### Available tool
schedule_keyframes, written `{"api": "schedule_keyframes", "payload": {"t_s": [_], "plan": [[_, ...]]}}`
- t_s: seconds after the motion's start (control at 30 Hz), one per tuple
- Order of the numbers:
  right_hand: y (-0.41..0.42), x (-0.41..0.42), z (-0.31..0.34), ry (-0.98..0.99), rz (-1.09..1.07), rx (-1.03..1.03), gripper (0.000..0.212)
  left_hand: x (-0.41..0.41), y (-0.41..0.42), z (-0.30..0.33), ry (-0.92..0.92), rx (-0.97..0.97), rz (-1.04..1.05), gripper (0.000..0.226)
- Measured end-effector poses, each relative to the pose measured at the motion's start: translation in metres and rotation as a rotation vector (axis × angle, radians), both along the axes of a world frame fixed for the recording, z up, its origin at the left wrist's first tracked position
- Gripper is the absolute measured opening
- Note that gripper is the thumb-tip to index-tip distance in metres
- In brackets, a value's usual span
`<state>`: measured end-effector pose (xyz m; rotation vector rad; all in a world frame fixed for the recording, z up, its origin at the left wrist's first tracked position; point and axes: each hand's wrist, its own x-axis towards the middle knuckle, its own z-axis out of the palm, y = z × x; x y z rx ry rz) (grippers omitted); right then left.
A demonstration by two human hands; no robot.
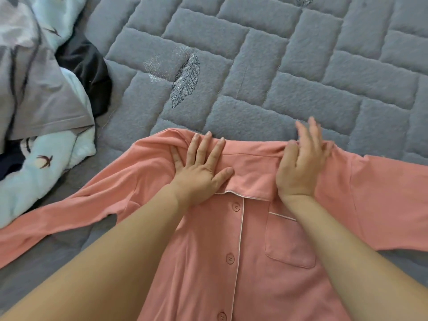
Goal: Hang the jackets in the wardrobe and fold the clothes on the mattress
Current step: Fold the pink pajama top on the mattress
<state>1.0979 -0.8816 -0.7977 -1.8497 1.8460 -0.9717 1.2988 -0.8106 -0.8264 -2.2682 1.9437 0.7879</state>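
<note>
A salmon-pink button-up pyjama shirt (254, 262) lies face up on the grey quilted mattress (289, 66), sleeves spread to both sides, collar toward the far side. My left hand (201, 165) presses flat on the left shoulder beside the collar, fingers spread and straight. Over the right shoulder seam my right hand (301, 163) rests with fingers extended and blurred, the thumb against the fabric's top edge; whether it pinches the cloth is unclear.
A heap of clothes (41, 93) lies at the left: pale blue fleece with a bird print, a grey garment, something black. The shirt's left sleeve (58, 218) reaches toward that heap. Bare mattress spreads beyond the collar.
</note>
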Motion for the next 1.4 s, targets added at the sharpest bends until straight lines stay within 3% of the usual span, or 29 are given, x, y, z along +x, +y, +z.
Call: {"api": "schedule_keyframes", "payload": {"t_s": [0.1, 0.2, 0.37, 0.43, 0.53, 0.63, 0.8, 0.93, 1.0, 1.1, 1.17, 1.23, 1.3, 1.4], "plan": [[0.014, 0.035, -0.001, 0.120, 0.102, 0.018, 0.050, 0.001, 0.000, 0.004, 0.028, 0.025, -0.010, 0.076], [0.031, 0.048, -0.024, 0.303, 0.025, 0.145, 0.049, 0.003, 0.001, 0.004, 0.048, 0.031, -0.013, 0.069], [0.031, 0.051, -0.034, 0.409, -0.019, 0.090, 0.058, 0.001, 0.010, 0.017, 0.111, -0.076, 0.017, 0.073], [0.031, 0.053, -0.035, 0.433, -0.014, 0.080, 0.063, 0.015, 0.021, 0.021, 0.029, -0.159, 0.104, 0.075], [0.031, 0.051, -0.038, 0.465, -0.008, 0.068, 0.065, 0.058, 0.067, 0.020, -0.187, -0.122, 0.329, 0.076], [0.030, 0.052, -0.038, 0.486, -0.018, 0.065, 0.064, 0.085, 0.096, 0.013, -0.221, -0.013, 0.309, 0.070], [0.034, 0.058, -0.022, 0.551, 0.006, 0.112, 0.067, 0.096, 0.086, -0.003, -0.112, 0.085, 0.268, 0.067], [0.054, 0.121, -0.001, 0.504, 0.314, -0.075, 0.069, 0.102, 0.084, 0.001, -0.045, 0.154, 0.233, 0.073], [0.073, 0.165, -0.001, 0.445, 0.357, 0.017, 0.068, 0.106, 0.080, 0.014, 0.044, 0.211, 0.213, 0.073], [0.085, 0.188, -0.025, 0.603, 0.271, 0.111, 0.070, 0.129, 0.079, 0.034, 0.121, 0.024, 0.282, 0.065], [0.082, 0.188, -0.037, 0.631, 0.251, 0.096, 0.072, 0.154, 0.091, 0.046, 0.067, -0.154, 0.542, 0.047], [0.080, 0.187, -0.038, 0.646, 0.240, 0.076, 0.072, 0.174, 0.104, 0.055, 0.039, -0.052, 0.724, 0.041], [0.081, 0.189, -0.037, 0.644, 0.234, 0.073, 0.072, 0.188, 0.106, 0.066, 0.088, 0.183, 0.611, 0.036], [0.082, 0.189, -0.036, 0.648, 0.239, 0.091, 0.073, 0.208, 0.096, 0.085, 0.447, 0.273, 0.624, 0.014]]}}
